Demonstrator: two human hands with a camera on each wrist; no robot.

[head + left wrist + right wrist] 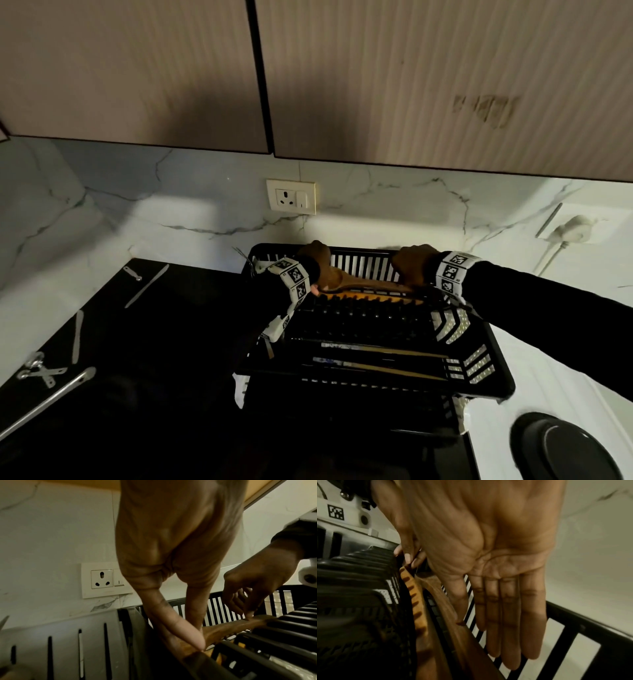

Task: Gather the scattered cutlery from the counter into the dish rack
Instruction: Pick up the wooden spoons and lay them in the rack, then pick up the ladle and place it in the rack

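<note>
Wooden utensil point(368, 286): lies lengthwise along the back of the rack point(493, 356), behind the tines; a second, notched orange wooden piece point(415, 599) sits beside it.
Head view: both hands at the rack's far edge; metal cutlery point(145, 286) scattered on the dark desk point(154, 359) to the left, well apart from the rack; chopsticks point(383, 351) lie in the rack's near slots.
Left wrist view: left hand point(171, 547) pinches one end of the utensil, fingers point(188, 632) closed on it; socket point(107, 580) on the wall behind.
Right wrist view: right hand point(488, 547) with long fingers point(511, 615) straight along the rack's back wall, thumb touching the utensil; whether it grips, I cannot tell.
Rack contents: two wooden pieces at the back, chopsticks at the front.
</note>
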